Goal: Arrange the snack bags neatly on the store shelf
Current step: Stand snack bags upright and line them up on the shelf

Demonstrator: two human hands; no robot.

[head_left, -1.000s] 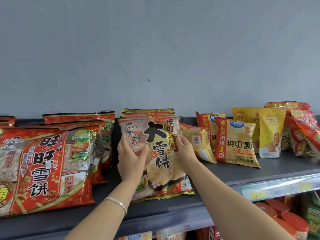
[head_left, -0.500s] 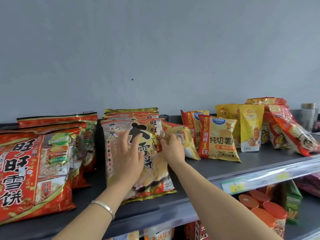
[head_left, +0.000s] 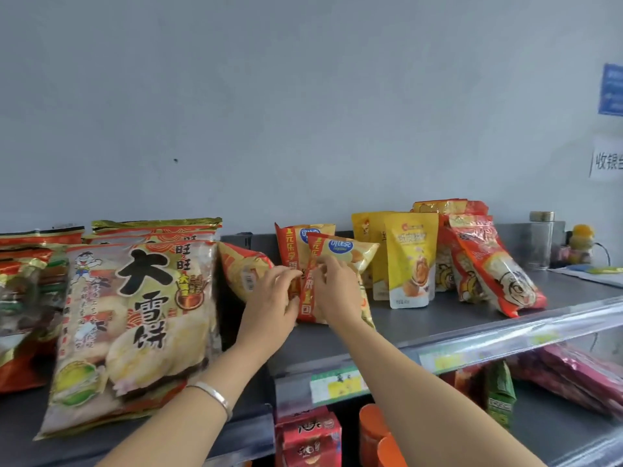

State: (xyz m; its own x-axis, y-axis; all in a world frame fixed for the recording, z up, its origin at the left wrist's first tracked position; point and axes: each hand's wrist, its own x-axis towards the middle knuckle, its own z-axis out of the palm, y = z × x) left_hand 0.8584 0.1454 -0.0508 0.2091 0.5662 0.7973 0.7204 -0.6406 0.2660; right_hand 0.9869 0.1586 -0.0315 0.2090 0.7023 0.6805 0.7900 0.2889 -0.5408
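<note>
I see the front chip bag upright on the shelf, near the right of the big rice cracker bag. My left hand pinches its red edge; my right hand curls round its front.

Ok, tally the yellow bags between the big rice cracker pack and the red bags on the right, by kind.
Red-striped chip bags: 3 in view, with the front chip bag held by the left hand and the right hand
Plain yellow pouches: 2
Total: 5
</note>
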